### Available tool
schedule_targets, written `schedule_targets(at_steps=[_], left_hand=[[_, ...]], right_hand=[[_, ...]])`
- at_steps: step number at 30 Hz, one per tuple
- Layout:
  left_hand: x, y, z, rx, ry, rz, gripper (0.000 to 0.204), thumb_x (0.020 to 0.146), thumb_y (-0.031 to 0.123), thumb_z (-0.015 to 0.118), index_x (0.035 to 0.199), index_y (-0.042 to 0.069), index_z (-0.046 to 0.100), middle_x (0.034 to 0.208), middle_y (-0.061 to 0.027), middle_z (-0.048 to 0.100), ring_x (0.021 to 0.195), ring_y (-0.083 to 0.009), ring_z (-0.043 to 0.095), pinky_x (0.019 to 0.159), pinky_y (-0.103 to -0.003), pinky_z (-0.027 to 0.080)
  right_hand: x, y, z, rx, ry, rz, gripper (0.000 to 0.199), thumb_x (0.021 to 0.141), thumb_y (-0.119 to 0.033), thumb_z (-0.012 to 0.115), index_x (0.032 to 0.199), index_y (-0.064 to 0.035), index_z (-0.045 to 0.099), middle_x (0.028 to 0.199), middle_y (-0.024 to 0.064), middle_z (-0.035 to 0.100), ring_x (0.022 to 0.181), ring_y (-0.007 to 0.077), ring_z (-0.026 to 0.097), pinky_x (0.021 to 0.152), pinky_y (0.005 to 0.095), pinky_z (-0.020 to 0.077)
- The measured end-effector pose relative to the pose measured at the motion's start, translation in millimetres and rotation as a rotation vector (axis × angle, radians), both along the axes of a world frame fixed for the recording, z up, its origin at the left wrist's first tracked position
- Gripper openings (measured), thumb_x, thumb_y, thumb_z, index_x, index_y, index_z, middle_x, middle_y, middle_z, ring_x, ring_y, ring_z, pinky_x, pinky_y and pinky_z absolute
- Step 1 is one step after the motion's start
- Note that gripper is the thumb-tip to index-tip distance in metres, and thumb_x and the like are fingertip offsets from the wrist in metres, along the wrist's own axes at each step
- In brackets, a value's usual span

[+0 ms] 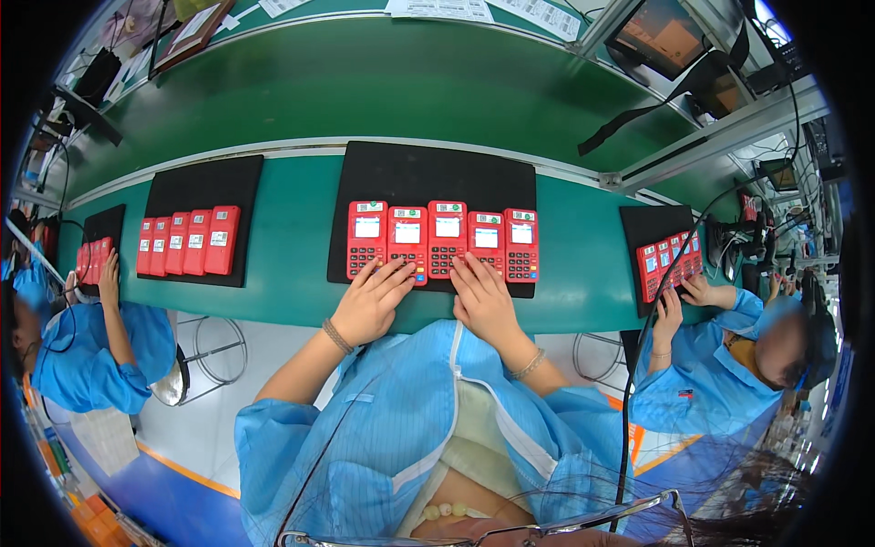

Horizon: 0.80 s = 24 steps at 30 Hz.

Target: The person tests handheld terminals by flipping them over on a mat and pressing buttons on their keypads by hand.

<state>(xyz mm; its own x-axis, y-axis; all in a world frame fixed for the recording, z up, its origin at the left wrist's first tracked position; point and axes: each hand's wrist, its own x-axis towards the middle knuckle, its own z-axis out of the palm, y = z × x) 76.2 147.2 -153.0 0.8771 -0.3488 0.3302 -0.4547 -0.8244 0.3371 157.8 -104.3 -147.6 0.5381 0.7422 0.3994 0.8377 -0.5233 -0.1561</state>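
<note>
Left: red devices (189, 242) lie on a second mat (210, 180). Right: a black cable (626, 401) crosses in front of a co-worker (706, 383). My left hand (372, 299) and right hand (487, 296) lie palm-down, fingers extended over near keypads, clamped on nothing. Centre: five red terminals (447, 230), screens lit, lie side by side on my black mat (437, 171).

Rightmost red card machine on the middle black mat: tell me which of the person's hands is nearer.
Right. The right hand is at the lower left of the rightmost card machine; the left hand is farther left, beyond the right hand.
</note>
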Motion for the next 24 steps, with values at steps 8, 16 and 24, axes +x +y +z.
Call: schedule_targets(at_steps=[8, 16, 24], left_hand=[[-20.5, 33.4, -1.3, -0.053, -0.135, 0.211, 0.051, 0.076, 0.003, 0.063, 0.127, 0.007, 0.062, 0.14, -0.0107, 0.06, 0.133, -0.0301, 0.054, 0.114, -0.05, 0.038], [-23.1, 37.5, -10.9, 0.015, -0.153, 0.225, 0.046, 0.075, 0.004, 0.065, 0.122, 0.007, 0.064, 0.135, -0.0093, 0.061, 0.129, -0.0307, 0.055, 0.103, -0.047, 0.046], [-23.8, 36.0, -13.9, 0.035, -0.143, 0.249, 0.046, 0.075, 0.008, 0.065, 0.121, 0.008, 0.064, 0.135, -0.0086, 0.061, 0.128, -0.0297, 0.055, 0.103, -0.047, 0.045]], right_hand=[[-15.3, 12.0, -9.4, 0.096, 0.047, -0.05, 0.046, 0.081, -0.009, 0.067, 0.126, -0.0021, 0.062, 0.14, 0.0124, 0.058, 0.137, 0.0304, 0.05, 0.111, 0.0474, 0.0412], [-8.0, 77.7, 4.9, 0.127, 0.125, 0.184, 0.047, 0.083, -0.014, 0.069, 0.128, -0.0024, 0.06, 0.141, 0.0114, 0.055, 0.135, 0.0312, 0.048, 0.11, 0.0477, 0.0412], [-5.5, 103.4, -8.9, 0.191, 0.217, 0.258, 0.034, 0.082, -0.014, 0.069, 0.113, -0.0021, 0.063, 0.136, 0.0126, 0.06, 0.132, 0.0302, 0.052, 0.111, 0.0478, 0.0396]])
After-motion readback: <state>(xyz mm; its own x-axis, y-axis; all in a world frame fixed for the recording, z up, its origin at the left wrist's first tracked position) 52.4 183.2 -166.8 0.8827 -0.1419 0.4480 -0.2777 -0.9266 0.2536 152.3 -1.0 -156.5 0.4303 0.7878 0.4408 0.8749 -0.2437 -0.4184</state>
